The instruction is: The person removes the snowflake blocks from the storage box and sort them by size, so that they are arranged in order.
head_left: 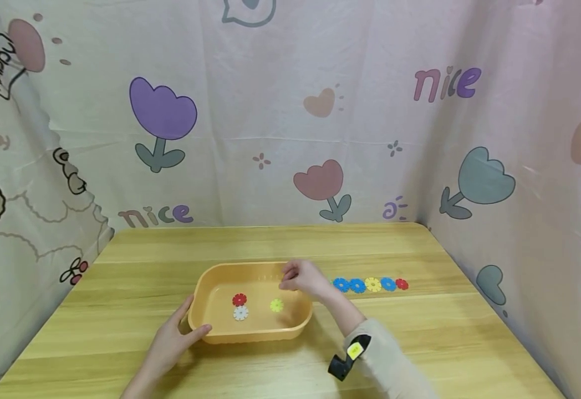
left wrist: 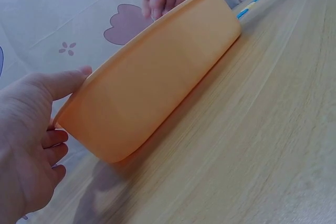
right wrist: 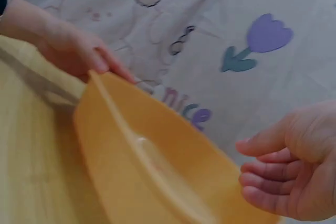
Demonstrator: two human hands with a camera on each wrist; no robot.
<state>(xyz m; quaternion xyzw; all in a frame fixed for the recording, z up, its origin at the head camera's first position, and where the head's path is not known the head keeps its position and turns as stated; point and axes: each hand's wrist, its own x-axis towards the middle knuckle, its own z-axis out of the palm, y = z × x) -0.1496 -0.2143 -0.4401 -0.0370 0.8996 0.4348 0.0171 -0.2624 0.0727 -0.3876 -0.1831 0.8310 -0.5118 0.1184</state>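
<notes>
An orange plastic basin (head_left: 250,336) sits on the wooden table. My left hand (head_left: 169,336) holds its left end, with the thumb on the rim and the other fingers against the outside. Over the basin's back right part hovers my right hand (head_left: 304,278), its fingers loosely bent; the right wrist view shows nothing between thumb and fingers. Inside the basin lie a red flower-shaped disc (head_left: 239,300), a white disc (head_left: 240,313) touching it, and a yellow-green disc (head_left: 276,305) apart from them.
Right of the basin runs a row of notched discs: blue ones (head_left: 357,286), a yellow one (head_left: 372,285) and a red one (head_left: 402,284) at the right end. A green edge shows partly behind my right hand. Printed curtains (head_left: 250,183) surround the table (head_left: 445,332).
</notes>
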